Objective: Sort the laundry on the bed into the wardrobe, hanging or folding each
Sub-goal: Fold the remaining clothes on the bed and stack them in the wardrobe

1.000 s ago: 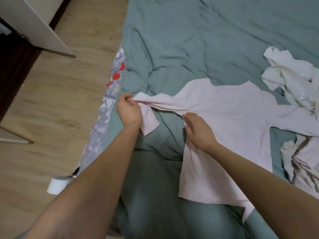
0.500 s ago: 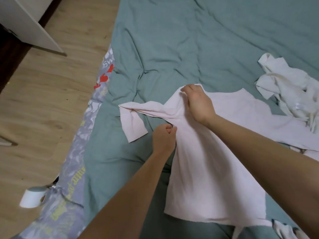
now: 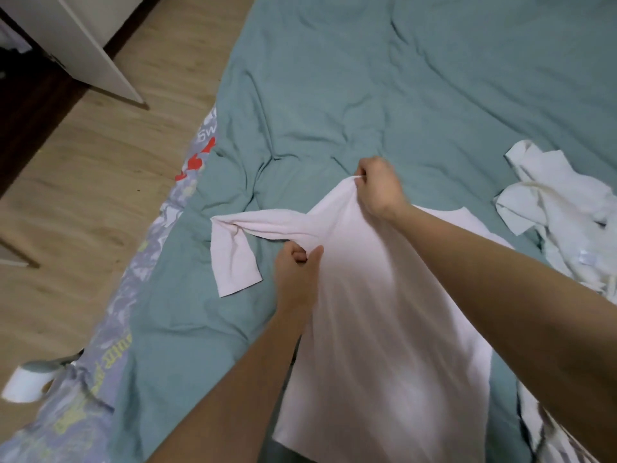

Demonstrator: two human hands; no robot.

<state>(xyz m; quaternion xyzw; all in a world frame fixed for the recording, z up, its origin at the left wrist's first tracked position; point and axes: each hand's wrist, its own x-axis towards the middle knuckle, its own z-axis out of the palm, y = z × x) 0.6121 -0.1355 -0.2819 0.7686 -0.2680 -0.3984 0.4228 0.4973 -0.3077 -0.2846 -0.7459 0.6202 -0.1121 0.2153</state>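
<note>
A pale pink long-sleeved shirt [image 3: 384, 329] is spread on the teal bed cover [image 3: 367, 95], partly lifted. My right hand [image 3: 377, 188] pinches its shoulder at the top and holds it raised. My left hand [image 3: 295, 272] grips the cloth under the sleeve, near the armpit. The left sleeve [image 3: 233, 252] trails to the left, folded back on itself on the cover. My right forearm crosses over the shirt's right half and hides it.
A heap of white clothes [image 3: 561, 215] lies at the bed's right edge, with more white cloth [image 3: 541, 422] lower right. A patterned grey sheet [image 3: 110, 345] borders the bed on the left. Beyond it are wooden floor, a white wardrobe door [image 3: 83, 45] and a white tape roll [image 3: 23, 385].
My left hand let go of the sleeve cuff and moved right to grip the shirt by the armpit. My right hand moved up to the shoulder and lifted it.
</note>
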